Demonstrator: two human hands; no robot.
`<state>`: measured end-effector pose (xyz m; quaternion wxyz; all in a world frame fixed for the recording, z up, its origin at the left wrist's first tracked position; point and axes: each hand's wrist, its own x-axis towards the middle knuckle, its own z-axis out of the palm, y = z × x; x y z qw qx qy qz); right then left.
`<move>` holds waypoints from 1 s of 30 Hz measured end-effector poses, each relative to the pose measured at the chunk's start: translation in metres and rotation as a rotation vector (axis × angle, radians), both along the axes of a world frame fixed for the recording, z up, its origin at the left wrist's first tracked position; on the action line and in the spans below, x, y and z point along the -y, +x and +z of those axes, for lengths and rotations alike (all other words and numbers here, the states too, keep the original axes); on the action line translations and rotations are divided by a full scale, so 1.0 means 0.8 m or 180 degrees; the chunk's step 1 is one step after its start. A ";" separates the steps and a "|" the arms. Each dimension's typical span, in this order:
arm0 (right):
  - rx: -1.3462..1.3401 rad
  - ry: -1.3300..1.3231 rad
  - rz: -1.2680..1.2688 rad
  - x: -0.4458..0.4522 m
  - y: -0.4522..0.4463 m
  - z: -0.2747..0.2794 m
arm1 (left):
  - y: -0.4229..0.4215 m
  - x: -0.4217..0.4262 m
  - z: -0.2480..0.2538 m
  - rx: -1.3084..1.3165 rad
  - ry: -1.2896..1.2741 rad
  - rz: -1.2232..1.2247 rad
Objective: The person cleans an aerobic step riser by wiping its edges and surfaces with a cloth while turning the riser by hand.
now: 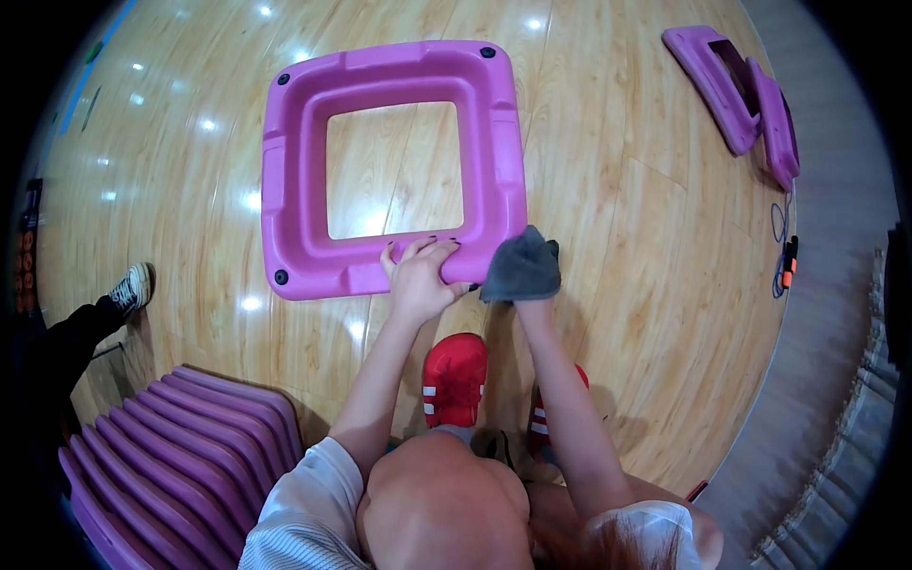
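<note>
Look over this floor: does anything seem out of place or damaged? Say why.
The two purple pieces at upper right look askew, set at an angle to each other, unlike the tidy purple row at lower left. No damage shows.

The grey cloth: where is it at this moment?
The grey cloth is right of centre in the head view, at the near right corner of the purple square frame, where the right forearm ends.
</note>
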<state>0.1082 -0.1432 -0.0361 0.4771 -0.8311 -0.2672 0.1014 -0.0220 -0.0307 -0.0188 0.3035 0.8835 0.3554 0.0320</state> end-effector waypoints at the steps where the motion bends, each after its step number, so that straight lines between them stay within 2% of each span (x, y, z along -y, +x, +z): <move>1: -0.0768 0.0252 -0.0296 -0.002 0.000 0.001 | 0.001 0.001 0.000 0.0014 0.0003 0.0007; 5: -0.0274 -0.0379 -0.0283 0.004 0.019 -0.063 | 0.010 0.003 0.006 -0.0019 -0.0092 0.0141; 6: -0.0519 0.0247 -0.0102 -0.002 0.017 -0.068 | 0.010 0.004 0.006 0.0002 -0.0119 0.0175; 8: -0.0773 0.0872 0.0098 0.002 0.016 -0.073 | 0.010 0.006 0.006 0.0016 -0.0119 0.0195; 9: 0.0480 -0.0712 0.0846 -0.005 0.008 -0.013 | 0.010 0.005 0.005 0.0034 -0.0117 0.0195; 12: 0.1945 -0.1824 0.1172 0.004 -0.006 -0.001 | 0.006 0.006 -0.001 0.0058 -0.0048 0.0095; 14: 0.0452 -0.0242 -0.0322 0.004 -0.014 -0.002 | 0.005 0.007 -0.004 0.0055 0.0001 0.0085; 20: 0.0389 -0.0660 -0.0144 -0.004 -0.006 0.019 | 0.012 0.003 0.003 0.0031 -0.0089 0.0158; 24: 0.0429 -0.0581 -0.0106 -0.003 -0.005 0.013 | 0.012 0.002 0.003 0.0023 0.0000 0.0132; 26: 0.0148 -0.0484 -0.0347 -0.005 -0.004 0.014 | 0.013 0.003 0.005 0.0003 0.0000 0.0094; 29: 0.0081 -0.0350 -0.0660 0.015 0.024 -0.059 | 0.014 0.001 0.008 -0.0075 -0.0083 0.0067; 30: 0.0091 -0.0339 -0.0656 0.012 0.024 -0.051 | 0.014 0.000 0.008 -0.0143 -0.0191 0.0077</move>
